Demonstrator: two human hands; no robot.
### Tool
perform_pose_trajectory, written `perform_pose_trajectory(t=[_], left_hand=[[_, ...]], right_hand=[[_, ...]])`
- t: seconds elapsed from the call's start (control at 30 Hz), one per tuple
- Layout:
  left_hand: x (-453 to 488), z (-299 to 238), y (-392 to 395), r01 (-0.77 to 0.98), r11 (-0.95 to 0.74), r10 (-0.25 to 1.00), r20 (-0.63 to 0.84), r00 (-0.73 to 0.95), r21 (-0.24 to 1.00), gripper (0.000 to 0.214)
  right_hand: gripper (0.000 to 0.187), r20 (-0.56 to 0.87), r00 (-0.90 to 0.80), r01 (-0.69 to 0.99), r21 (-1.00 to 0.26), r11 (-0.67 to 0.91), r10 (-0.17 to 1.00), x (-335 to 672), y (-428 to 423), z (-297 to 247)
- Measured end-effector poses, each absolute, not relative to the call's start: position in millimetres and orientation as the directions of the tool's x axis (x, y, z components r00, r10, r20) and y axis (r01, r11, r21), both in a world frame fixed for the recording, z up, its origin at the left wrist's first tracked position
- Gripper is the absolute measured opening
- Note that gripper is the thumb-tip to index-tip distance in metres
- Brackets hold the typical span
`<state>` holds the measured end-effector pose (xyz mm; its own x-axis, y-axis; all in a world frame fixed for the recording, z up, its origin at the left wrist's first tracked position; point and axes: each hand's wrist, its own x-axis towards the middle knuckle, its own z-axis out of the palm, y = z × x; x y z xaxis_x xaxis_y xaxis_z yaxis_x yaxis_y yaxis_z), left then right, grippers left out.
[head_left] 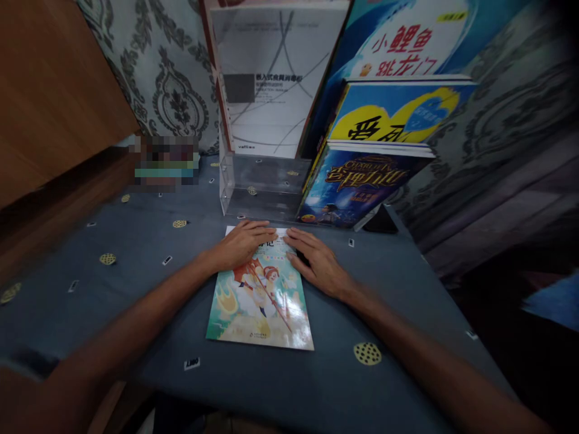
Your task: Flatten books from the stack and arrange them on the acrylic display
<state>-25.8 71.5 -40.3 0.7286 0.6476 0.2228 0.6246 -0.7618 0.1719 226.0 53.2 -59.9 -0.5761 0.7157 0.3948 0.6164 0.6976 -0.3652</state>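
Observation:
A thin illustrated book (260, 295) lies flat on the cloth-covered table, its green and cream cover facing up with a red-clad cartoon figure on it. My left hand (244, 244) rests on its upper left part, fingers stretched out and pointing right, covering some of the title. On the upper right edge lies my right hand (319, 259), its fingers extended toward the left. The two hands' fingertips are a small gap apart near the top of the cover. Neither hand grasps anything. Just beyond the book stands a clear acrylic book rack (262, 202).
The rack carries a white manual (275, 114) at left and several books at right, the front one a dark blue book (357, 184). A dark object (380, 220) sits beside it. Patterned curtains (174, 78) hang behind; a wooden panel (54, 102) borders the left.

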Motion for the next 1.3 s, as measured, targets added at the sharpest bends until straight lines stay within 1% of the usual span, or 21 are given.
perform_pose_trajectory(t=[0.13,0.23,0.57,0.9,0.97,1.13,1.3], left_hand=[[-22.7,-36.7,68.7,0.631,-0.767,0.640,0.215,0.737,0.121,0.053],[-21.2,-35.5,67.7,0.639,-0.762,0.646,0.206,0.735,0.109,0.051],[-21.8,-38.7,67.8,0.634,-0.763,0.644,0.245,0.725,0.128,0.039],[-22.4,-39.1,68.1,0.631,-0.753,0.658,0.244,0.713,0.187,0.040],[-22.7,-36.8,64.5,0.624,-0.760,0.650,0.239,0.722,0.183,0.043],[-23.0,-33.2,55.8,0.621,-0.767,0.641,0.213,0.737,0.161,0.059],[-22.0,-34.0,53.0,0.641,-0.757,0.653,0.199,0.731,0.131,0.058]], right_hand=[[0.043,0.395,-0.577,0.619,-0.360,0.698,0.715,225.8,52.7,-59.9],[0.043,0.380,-0.586,0.626,-0.349,0.697,0.716,226.1,49.5,-58.3],[0.042,0.396,-0.590,0.636,-0.307,0.708,0.703,237.0,17.8,-55.9],[0.041,0.399,-0.585,0.633,-0.320,0.705,0.706,238.7,15.0,-57.6],[0.040,0.402,-0.581,0.635,-0.319,0.703,0.707,238.7,14.5,-56.4],[0.036,0.414,-0.577,0.639,-0.308,0.705,0.704,237.0,12.7,-51.7],[0.032,0.451,-0.567,0.627,-0.306,0.717,0.689,236.2,11.9,-50.2]])
